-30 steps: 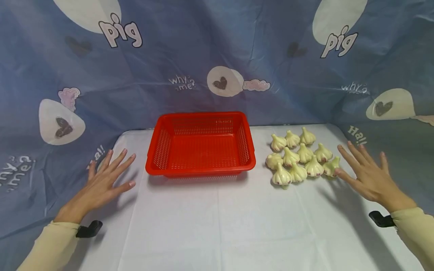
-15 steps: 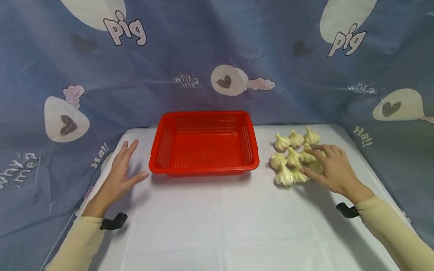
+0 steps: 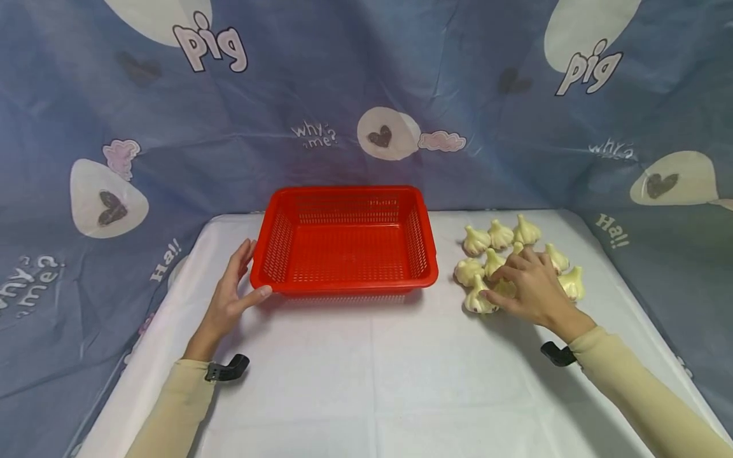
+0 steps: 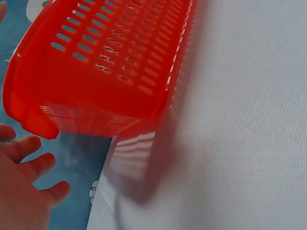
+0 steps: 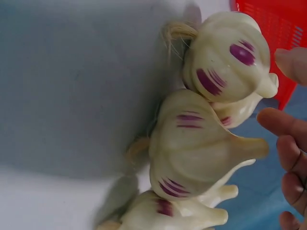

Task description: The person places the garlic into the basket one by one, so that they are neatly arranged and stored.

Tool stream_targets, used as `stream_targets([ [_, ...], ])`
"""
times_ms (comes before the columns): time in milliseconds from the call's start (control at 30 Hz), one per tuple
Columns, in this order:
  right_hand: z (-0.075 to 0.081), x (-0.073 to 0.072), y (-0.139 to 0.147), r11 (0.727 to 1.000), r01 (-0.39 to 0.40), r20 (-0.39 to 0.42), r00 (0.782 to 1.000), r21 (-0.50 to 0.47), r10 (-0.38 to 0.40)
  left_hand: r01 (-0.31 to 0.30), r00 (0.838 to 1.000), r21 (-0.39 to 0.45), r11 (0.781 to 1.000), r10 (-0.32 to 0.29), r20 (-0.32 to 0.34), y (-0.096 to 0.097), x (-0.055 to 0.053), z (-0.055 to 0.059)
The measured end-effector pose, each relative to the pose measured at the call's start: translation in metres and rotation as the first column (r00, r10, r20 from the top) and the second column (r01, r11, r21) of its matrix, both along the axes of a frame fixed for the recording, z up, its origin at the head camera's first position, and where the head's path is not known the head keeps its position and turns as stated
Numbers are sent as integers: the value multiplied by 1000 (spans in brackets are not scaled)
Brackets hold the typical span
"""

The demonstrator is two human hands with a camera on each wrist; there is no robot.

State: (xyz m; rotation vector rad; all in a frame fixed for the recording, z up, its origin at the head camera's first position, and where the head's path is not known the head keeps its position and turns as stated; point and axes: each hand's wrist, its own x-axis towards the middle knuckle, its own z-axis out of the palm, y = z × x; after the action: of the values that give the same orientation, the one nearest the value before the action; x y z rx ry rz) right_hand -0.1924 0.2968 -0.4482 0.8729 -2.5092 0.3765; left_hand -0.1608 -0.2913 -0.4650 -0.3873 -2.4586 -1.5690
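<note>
My left hand is beside the left end of the red plastic basket, its thumb near the front left corner. The left wrist view shows its fingers relaxed and apart from the basket's perforated wall. Over the cluster of garlic bulbs my right hand hovers with bent, spread fingers. Close up in the right wrist view, its fingers and thumb are near the stems of purple-marked garlic bulbs and grip nothing. The hand partly hides some of the bulbs in the head view.
The basket holds nothing. Other garlic bulbs lie at the back right of the white-covered table. A blue printed cloth hangs behind and along both sides. Each wrist carries a small black device.
My left hand has moved right, up to the basket's left end. My right hand has come left from the table's right side and lowered over the garlic, its fingers bending.
</note>
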Motion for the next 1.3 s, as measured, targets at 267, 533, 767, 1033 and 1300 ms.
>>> stream_targets([
  [267, -6, 4, -4, 1000, 13, 27, 1000, 14, -13, -16, 1000, 70, 997, 15, 4, 7, 0, -14],
  [533, -11, 9, -5, 996, 23, -7, 1000, 81, -22, 5, 1000, 139, 990, -4, -7, 14, -2, -22],
  [767, -16, 13, -5, 991, 28, -28, 999, 129, -24, -13, 1000, 124, 992, 14, -5, 15, -3, -24],
  [1033, -21, 13, -6, 990, 4, -71, 997, 139, 6, -1, 999, 144, 990, 6, -33, 15, -4, -27],
  [1300, -21, 13, -7, 990, -7, -65, 998, 138, 17, 22, 999, 186, 982, -13, -51, 15, -6, -31],
])
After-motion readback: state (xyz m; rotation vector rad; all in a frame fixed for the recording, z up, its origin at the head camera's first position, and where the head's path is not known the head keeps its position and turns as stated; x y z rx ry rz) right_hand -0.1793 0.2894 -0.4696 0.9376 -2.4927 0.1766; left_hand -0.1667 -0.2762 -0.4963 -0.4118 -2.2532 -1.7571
